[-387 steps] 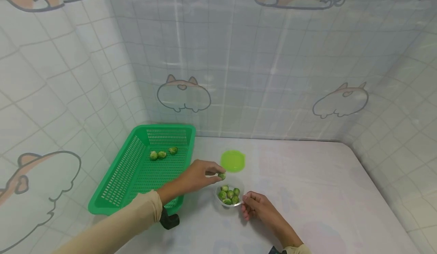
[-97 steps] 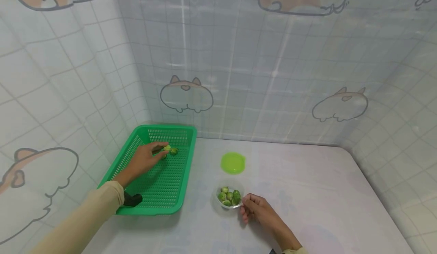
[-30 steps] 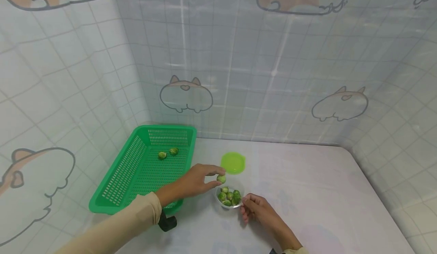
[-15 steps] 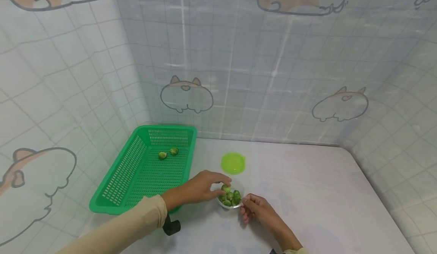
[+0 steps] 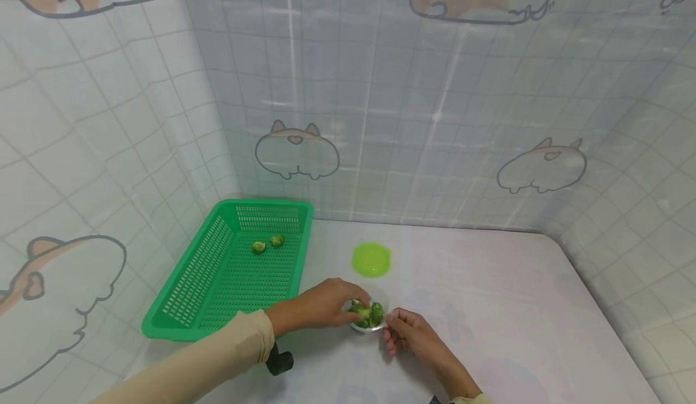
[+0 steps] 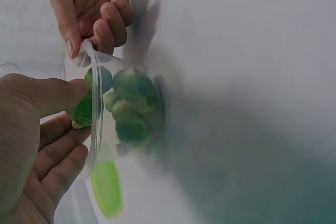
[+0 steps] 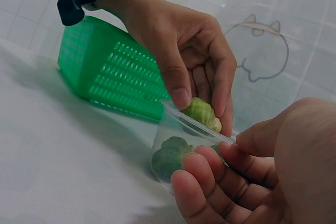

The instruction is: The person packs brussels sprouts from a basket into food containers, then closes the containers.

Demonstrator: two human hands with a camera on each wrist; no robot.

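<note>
At the mouth of a clear plastic cup [image 6: 95, 103], my left hand [image 5: 326, 304] pinches a Brussels sprout [image 7: 201, 113] between thumb and fingers. The sprout sits partly below the rim. Several other Brussels sprouts [image 6: 134, 100] lie inside the cup, seen through its wall. My right hand [image 5: 414, 336] pinches the cup's rim on the right side, thumb over the edge and fingers outside. Two Brussels sprouts remain in the far part of a green basket [image 5: 241, 286]: one cut-looking sprout [image 5: 258, 247] and a rounder sprout [image 5: 277, 241].
A flat lime-green lid [image 5: 371, 259] lies on the white table [image 5: 467, 295] behind the cup. The basket stands left of the cup, under the left forearm. Patterned curtain walls [image 5: 391, 150] close off the back and both sides.
The left hand took a sprout from the basket, leaving two there, and carried it right to the cup. Over the last second it lowered into the cup's mouth. The right hand stayed put.
</note>
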